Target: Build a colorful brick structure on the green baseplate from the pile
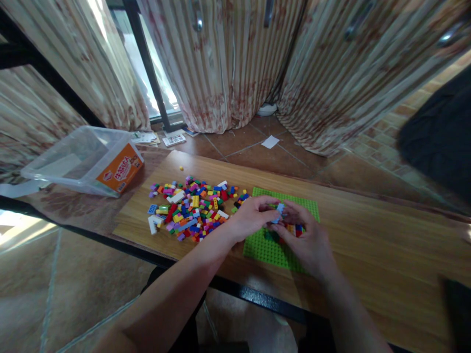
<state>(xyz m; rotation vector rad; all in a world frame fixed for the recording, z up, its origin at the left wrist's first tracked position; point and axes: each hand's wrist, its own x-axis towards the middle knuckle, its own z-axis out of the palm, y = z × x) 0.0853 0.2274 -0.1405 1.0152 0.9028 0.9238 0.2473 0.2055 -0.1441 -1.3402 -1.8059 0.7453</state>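
Over a green studded baseplate [267,252] my two hands meet around a light blue toy brick [280,209]. The fingers of my left hand [252,214] are closed on the brick from the left. From the right, my right hand [307,235] curls its thumb and fingers about the same brick. Below them, red, orange and blue bricks [294,229] show on the baseplate, partly covered by my right hand. Left of my left hand spreads a pile of loose toy bricks in many colours [196,202].
The baseplate and pile are on a wooden tabletop [368,235]. A clear plastic bin [79,171] with an orange label stands at the left. Striped curtains [228,63] hang behind the table. A dark shape [439,130] is at the right edge.
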